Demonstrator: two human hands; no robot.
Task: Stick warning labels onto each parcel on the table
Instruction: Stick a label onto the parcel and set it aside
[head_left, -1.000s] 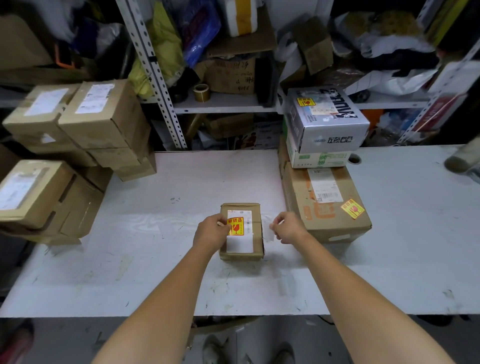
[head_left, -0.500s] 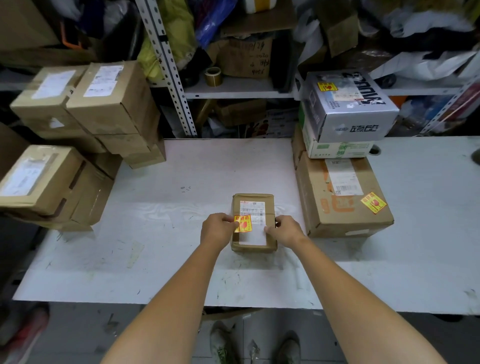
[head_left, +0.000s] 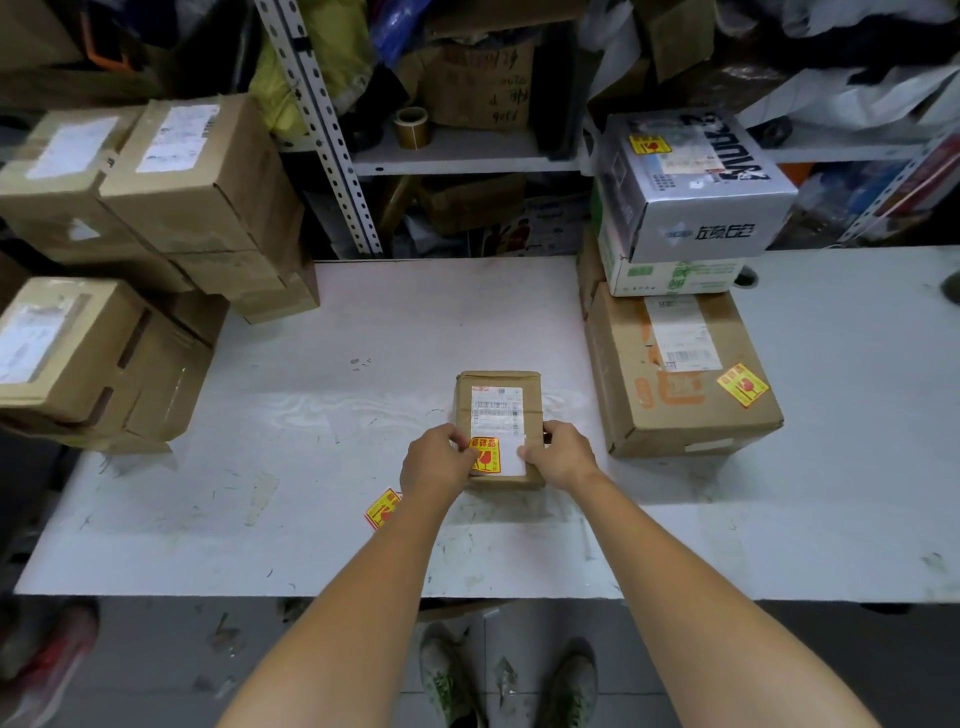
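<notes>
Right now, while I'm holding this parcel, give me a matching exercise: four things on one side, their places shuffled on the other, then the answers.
Things:
1. small parcel
2. silver box
3. loose warning label
4. tape roll

Places:
A. on the shelf
B. on top of the green-and-white box
C. between the left hand and right hand
D. on the table, just behind the left hand

Pairs: 1-C, 2-B, 3-D, 4-A

both hands (head_left: 439, 461) gripping small parcel (head_left: 497, 396), warning label (head_left: 485, 455) on top
</notes>
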